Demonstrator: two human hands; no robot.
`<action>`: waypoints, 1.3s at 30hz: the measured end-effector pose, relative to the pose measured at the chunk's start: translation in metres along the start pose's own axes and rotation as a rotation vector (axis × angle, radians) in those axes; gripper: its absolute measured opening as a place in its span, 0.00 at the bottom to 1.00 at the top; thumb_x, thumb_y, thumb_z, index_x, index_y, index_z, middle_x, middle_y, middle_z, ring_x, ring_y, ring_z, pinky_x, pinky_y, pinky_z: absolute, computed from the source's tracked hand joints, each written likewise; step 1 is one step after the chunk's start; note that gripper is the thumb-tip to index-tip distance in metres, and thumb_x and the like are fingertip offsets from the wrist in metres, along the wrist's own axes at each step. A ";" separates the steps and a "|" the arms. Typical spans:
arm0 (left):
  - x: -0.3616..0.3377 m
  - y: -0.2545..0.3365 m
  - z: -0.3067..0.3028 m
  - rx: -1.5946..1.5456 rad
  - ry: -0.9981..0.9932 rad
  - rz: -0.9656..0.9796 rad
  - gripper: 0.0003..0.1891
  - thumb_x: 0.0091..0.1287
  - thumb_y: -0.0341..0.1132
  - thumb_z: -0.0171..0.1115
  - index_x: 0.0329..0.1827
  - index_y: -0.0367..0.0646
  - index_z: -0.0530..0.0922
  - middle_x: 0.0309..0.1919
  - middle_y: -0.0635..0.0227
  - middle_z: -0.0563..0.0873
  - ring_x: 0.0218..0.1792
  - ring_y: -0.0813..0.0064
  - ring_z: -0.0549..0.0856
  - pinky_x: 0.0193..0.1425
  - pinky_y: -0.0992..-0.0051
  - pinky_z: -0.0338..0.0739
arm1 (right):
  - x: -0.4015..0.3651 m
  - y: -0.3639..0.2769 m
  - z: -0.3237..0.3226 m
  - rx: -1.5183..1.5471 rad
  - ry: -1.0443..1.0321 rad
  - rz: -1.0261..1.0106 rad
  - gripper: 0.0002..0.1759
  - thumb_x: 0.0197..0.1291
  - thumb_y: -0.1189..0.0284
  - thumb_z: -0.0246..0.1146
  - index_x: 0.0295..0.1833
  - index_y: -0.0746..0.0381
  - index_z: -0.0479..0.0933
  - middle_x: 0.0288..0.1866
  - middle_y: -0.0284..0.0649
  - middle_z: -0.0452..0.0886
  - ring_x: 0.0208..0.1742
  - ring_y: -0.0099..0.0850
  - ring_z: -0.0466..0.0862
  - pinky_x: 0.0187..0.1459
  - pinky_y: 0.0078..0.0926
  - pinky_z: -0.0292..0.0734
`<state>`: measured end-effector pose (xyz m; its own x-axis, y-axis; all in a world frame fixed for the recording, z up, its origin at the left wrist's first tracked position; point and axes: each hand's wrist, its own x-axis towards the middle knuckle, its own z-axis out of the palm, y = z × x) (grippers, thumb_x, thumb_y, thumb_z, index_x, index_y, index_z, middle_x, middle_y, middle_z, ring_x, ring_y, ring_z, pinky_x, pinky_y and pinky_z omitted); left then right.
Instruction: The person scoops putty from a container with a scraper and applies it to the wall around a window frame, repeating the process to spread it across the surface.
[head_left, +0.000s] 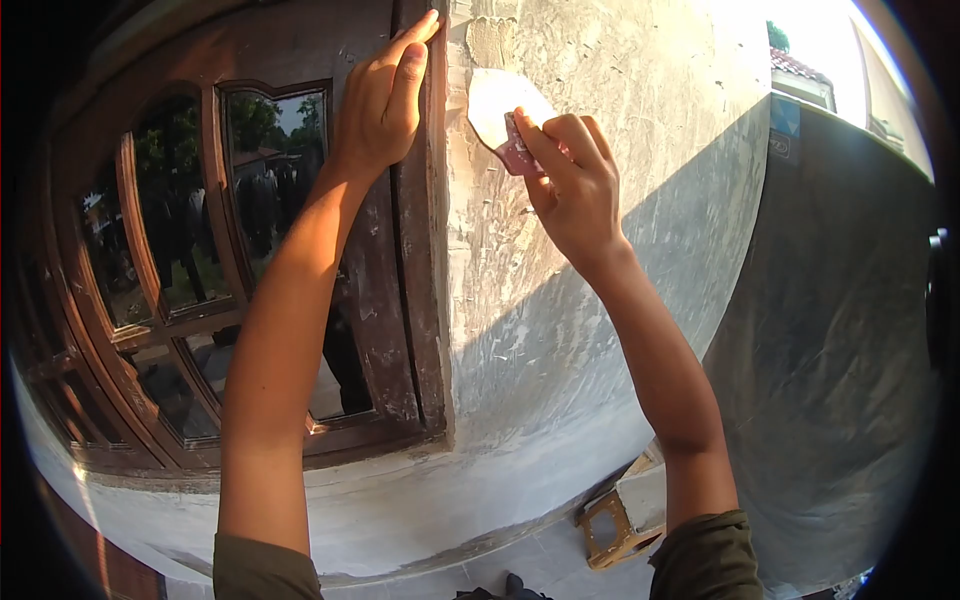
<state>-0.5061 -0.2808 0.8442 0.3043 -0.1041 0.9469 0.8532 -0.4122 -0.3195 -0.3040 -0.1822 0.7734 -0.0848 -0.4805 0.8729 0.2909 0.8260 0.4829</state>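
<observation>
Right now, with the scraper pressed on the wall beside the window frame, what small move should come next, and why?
Probably slide the scraper up toward the rough grey patch above it. The right hand holds it against the wall beside the window frame, the patch looks unsmoothed, and the left hand braces on the frame.

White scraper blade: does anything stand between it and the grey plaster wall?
Nothing visible does. The right hand holds the white scraper blade against the grey plaster wall; the left hand rests aside on the brown wooden frame.
</observation>
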 end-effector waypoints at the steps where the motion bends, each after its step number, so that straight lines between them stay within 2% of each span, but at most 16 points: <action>1: -0.001 0.000 0.002 -0.017 0.025 0.005 0.31 0.83 0.49 0.38 0.68 0.29 0.76 0.61 0.44 0.84 0.65 0.45 0.81 0.71 0.63 0.73 | 0.010 0.009 0.004 -0.027 0.067 -0.004 0.30 0.44 0.83 0.73 0.58 0.60 0.83 0.41 0.35 0.76 0.41 0.36 0.78 0.42 0.34 0.81; 4: -0.002 0.001 0.002 -0.045 0.033 0.008 0.30 0.84 0.48 0.38 0.68 0.29 0.76 0.61 0.43 0.84 0.65 0.45 0.82 0.71 0.63 0.73 | 0.042 0.025 0.016 -0.113 0.142 -0.018 0.26 0.46 0.82 0.73 0.55 0.59 0.83 0.42 0.35 0.77 0.44 0.38 0.79 0.43 0.35 0.81; 7: -0.002 0.003 0.000 -0.030 0.014 -0.013 0.30 0.84 0.47 0.37 0.67 0.28 0.77 0.60 0.42 0.84 0.64 0.45 0.82 0.71 0.63 0.73 | 0.054 0.026 0.029 -0.097 0.086 -0.018 0.24 0.48 0.80 0.72 0.55 0.59 0.83 0.44 0.35 0.77 0.46 0.38 0.79 0.44 0.35 0.82; 8: -0.002 0.003 0.000 -0.029 0.012 -0.013 0.30 0.84 0.47 0.37 0.67 0.28 0.77 0.60 0.42 0.84 0.64 0.45 0.82 0.71 0.63 0.73 | 0.050 0.020 0.032 -0.043 0.076 0.012 0.26 0.48 0.84 0.71 0.57 0.61 0.84 0.40 0.37 0.78 0.43 0.38 0.79 0.44 0.35 0.80; 11: 0.000 0.001 0.000 -0.045 0.033 -0.001 0.29 0.83 0.46 0.37 0.66 0.27 0.77 0.60 0.42 0.84 0.64 0.45 0.82 0.71 0.63 0.73 | 0.032 0.002 0.028 -0.051 -0.019 0.048 0.31 0.44 0.84 0.72 0.60 0.62 0.83 0.43 0.37 0.78 0.45 0.39 0.79 0.48 0.36 0.81; 16: -0.001 0.002 0.001 -0.060 0.010 0.005 0.29 0.83 0.44 0.35 0.66 0.27 0.77 0.61 0.43 0.84 0.66 0.49 0.82 0.72 0.65 0.72 | -0.006 -0.022 0.012 0.021 -0.072 0.100 0.32 0.40 0.85 0.71 0.58 0.63 0.83 0.42 0.38 0.78 0.44 0.39 0.79 0.46 0.36 0.80; 19: 0.000 -0.001 0.000 -0.058 -0.009 0.002 0.30 0.83 0.44 0.33 0.68 0.29 0.76 0.63 0.46 0.84 0.68 0.55 0.81 0.74 0.67 0.69 | -0.010 -0.021 0.004 0.102 -0.054 0.077 0.30 0.41 0.85 0.72 0.57 0.63 0.85 0.40 0.37 0.78 0.40 0.38 0.79 0.43 0.35 0.80; 20: 0.000 -0.002 -0.001 -0.054 -0.006 0.003 0.30 0.83 0.44 0.33 0.68 0.29 0.76 0.63 0.46 0.84 0.68 0.55 0.81 0.74 0.67 0.69 | 0.001 -0.010 0.007 0.056 0.036 0.044 0.29 0.43 0.85 0.71 0.57 0.62 0.85 0.39 0.37 0.78 0.38 0.37 0.78 0.42 0.35 0.80; 23: -0.002 -0.001 -0.001 -0.028 -0.013 -0.073 0.30 0.83 0.43 0.33 0.68 0.24 0.75 0.65 0.40 0.80 0.69 0.49 0.78 0.75 0.63 0.69 | 0.038 0.014 0.017 -0.055 0.148 0.038 0.27 0.47 0.85 0.71 0.57 0.60 0.85 0.39 0.36 0.78 0.41 0.37 0.79 0.44 0.35 0.80; 25: 0.001 0.004 0.001 -0.067 0.011 -0.038 0.30 0.83 0.43 0.33 0.67 0.28 0.77 0.62 0.45 0.84 0.67 0.54 0.82 0.74 0.67 0.70 | 0.050 0.022 0.028 -0.062 0.081 0.035 0.27 0.47 0.85 0.71 0.57 0.62 0.84 0.41 0.38 0.78 0.44 0.38 0.79 0.46 0.36 0.80; 29: 0.002 0.000 -0.001 -0.052 -0.003 -0.021 0.30 0.83 0.43 0.32 0.67 0.28 0.77 0.62 0.44 0.84 0.66 0.55 0.82 0.74 0.66 0.70 | 0.022 0.001 0.026 -0.038 -0.050 0.046 0.32 0.42 0.84 0.71 0.60 0.64 0.81 0.44 0.39 0.78 0.46 0.40 0.79 0.49 0.36 0.80; 31: 0.000 -0.001 -0.002 -0.044 -0.011 -0.013 0.30 0.83 0.43 0.32 0.67 0.28 0.77 0.61 0.44 0.85 0.66 0.55 0.83 0.74 0.66 0.70 | -0.003 -0.015 0.017 -0.064 -0.124 0.059 0.27 0.48 0.80 0.69 0.58 0.64 0.81 0.45 0.36 0.76 0.49 0.36 0.79 0.45 0.32 0.84; 33: 0.000 0.001 -0.001 -0.049 -0.009 -0.004 0.30 0.83 0.43 0.31 0.67 0.27 0.77 0.61 0.44 0.85 0.66 0.55 0.83 0.74 0.65 0.71 | -0.028 -0.033 0.007 0.065 -0.153 0.137 0.36 0.39 0.84 0.72 0.62 0.64 0.81 0.43 0.38 0.76 0.45 0.40 0.78 0.47 0.36 0.80; 34: 0.001 0.002 -0.001 -0.052 -0.005 0.010 0.30 0.84 0.43 0.31 0.67 0.27 0.76 0.61 0.43 0.85 0.65 0.55 0.83 0.74 0.65 0.71 | -0.034 -0.038 0.002 0.096 -0.153 0.132 0.36 0.39 0.85 0.72 0.62 0.64 0.82 0.41 0.37 0.76 0.42 0.38 0.78 0.44 0.36 0.80; 37: -0.002 0.003 -0.004 -0.033 0.008 -0.063 0.29 0.82 0.42 0.34 0.66 0.24 0.76 0.64 0.39 0.82 0.68 0.48 0.80 0.74 0.61 0.70 | -0.016 -0.029 -0.003 0.072 -0.012 0.068 0.35 0.40 0.85 0.72 0.61 0.64 0.83 0.39 0.37 0.76 0.40 0.37 0.78 0.42 0.34 0.79; 39: -0.002 -0.006 -0.002 -0.051 0.020 -0.028 0.29 0.82 0.41 0.34 0.66 0.24 0.76 0.63 0.39 0.82 0.67 0.48 0.80 0.74 0.61 0.70 | 0.017 -0.008 0.003 -0.001 0.080 0.063 0.29 0.44 0.85 0.72 0.57 0.62 0.85 0.39 0.36 0.77 0.40 0.36 0.78 0.40 0.34 0.79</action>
<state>-0.5124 -0.2798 0.8444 0.2715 -0.1094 0.9562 0.8386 -0.4607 -0.2908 -0.3106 -0.1965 0.7842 0.0096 -0.4495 0.8932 0.2946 0.8549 0.4270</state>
